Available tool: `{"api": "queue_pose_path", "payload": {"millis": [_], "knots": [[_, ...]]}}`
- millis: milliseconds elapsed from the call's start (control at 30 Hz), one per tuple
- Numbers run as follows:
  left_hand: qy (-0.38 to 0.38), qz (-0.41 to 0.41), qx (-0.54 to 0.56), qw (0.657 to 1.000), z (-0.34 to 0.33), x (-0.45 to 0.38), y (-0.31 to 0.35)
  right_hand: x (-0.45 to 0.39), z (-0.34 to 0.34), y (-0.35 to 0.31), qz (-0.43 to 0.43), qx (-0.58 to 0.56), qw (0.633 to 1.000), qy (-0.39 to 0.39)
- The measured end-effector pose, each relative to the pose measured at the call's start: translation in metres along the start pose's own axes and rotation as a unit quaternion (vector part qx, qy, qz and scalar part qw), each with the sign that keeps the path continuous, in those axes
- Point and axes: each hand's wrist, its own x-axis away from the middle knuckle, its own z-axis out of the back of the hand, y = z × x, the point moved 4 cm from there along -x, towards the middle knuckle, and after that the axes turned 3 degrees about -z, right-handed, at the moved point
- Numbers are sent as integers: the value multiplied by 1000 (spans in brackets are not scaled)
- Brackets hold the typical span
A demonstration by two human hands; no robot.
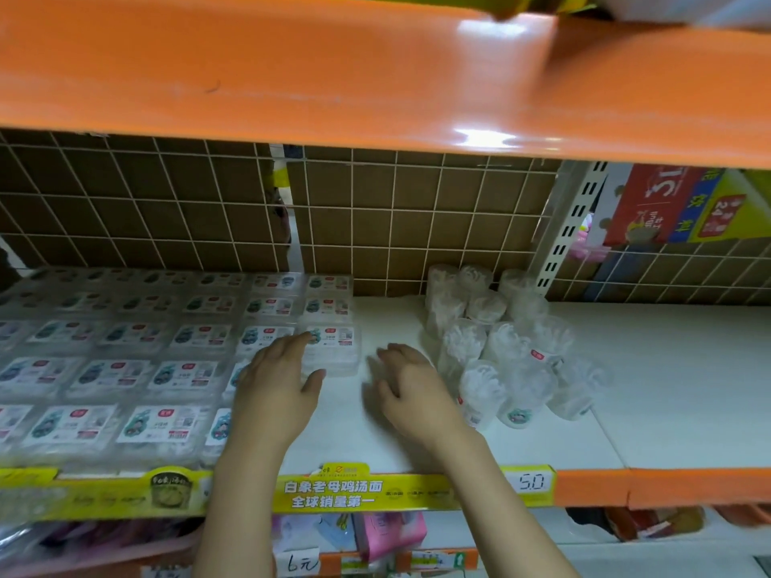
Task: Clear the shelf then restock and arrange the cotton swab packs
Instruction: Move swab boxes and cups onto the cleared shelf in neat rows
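Left hand is resting open on the flat packs at 9 o'clock; right hand is hovering open, empty. Packs are looking light, stiff, slippery (take by edges); tubs are lying at 3 o'clock.

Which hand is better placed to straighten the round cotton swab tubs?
The right hand, probably: it hovers open beside the round tubs, while the left hand rests on the flat packs.

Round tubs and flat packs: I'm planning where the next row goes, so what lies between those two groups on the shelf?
In the head view, only bare white shelf lies between the flat packs and round tubs; nearer the front, the right hand hovers there.
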Motion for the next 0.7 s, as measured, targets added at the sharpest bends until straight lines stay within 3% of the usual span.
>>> {"api": "queue_pose_path", "payload": {"millis": [133, 300, 500, 700], "knots": [[37, -8, 13, 999, 10, -4, 17, 7, 42, -17, 46, -12, 997, 55], [99, -67, 43, 992, 15, -1, 78, 31, 104, 19, 36, 6, 991, 132], [117, -132, 86, 980, -18, 5, 193, 82, 185, 112, -7, 4, 983, 184], [49, -214, 100, 970, -107, 25, 346, 155, 248, 249, -106, 9, 973, 203]]}}
